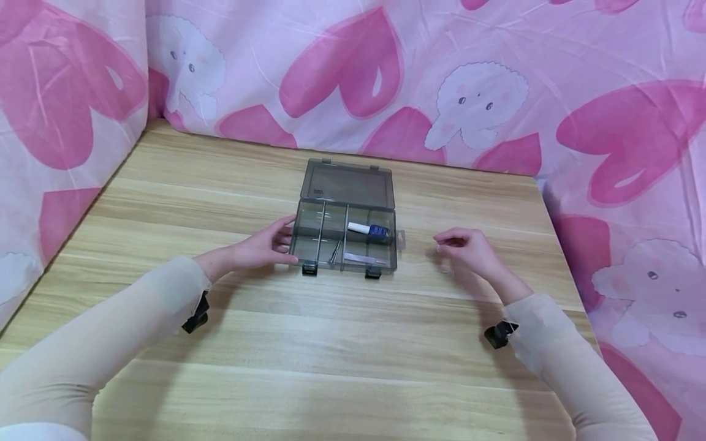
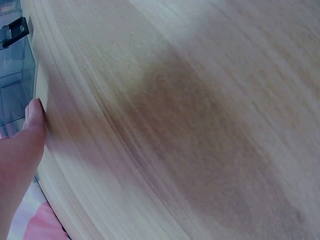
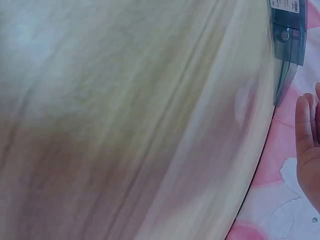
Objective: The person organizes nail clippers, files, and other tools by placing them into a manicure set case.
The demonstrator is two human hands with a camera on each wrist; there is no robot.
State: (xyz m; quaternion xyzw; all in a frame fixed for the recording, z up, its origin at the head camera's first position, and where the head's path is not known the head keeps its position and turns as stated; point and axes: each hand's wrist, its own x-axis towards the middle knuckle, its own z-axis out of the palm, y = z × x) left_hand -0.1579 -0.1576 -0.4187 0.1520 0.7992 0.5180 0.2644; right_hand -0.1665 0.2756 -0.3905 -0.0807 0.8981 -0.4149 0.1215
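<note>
A smoky translucent compartment box [image 1: 322, 211] lies on the table with its lid [image 1: 350, 184] folded back. My left hand [image 1: 261, 246] rests against its left side, thumb at the front corner and fingers along the wall. In the left wrist view the thumb [image 2: 34, 117] is beside the box. A dark blue nail polish bottle [image 1: 378, 231] with a white cap lies in the right part. Nearer the front are a pale lilac strip [image 1: 364, 260] and slim metal pieces [image 1: 335, 252]. My right hand [image 1: 466, 248] hovers right of the box, fingers loosely bent, no held object discernible.
Two black latches, one of them the left latch [image 1: 309, 269], hang on the box's front edge. A barcode label [image 3: 286, 5] shows on the box in the right wrist view. Pink patterned cloth [image 1: 342, 73] stands behind and beside the wooden table [image 1: 309, 355].
</note>
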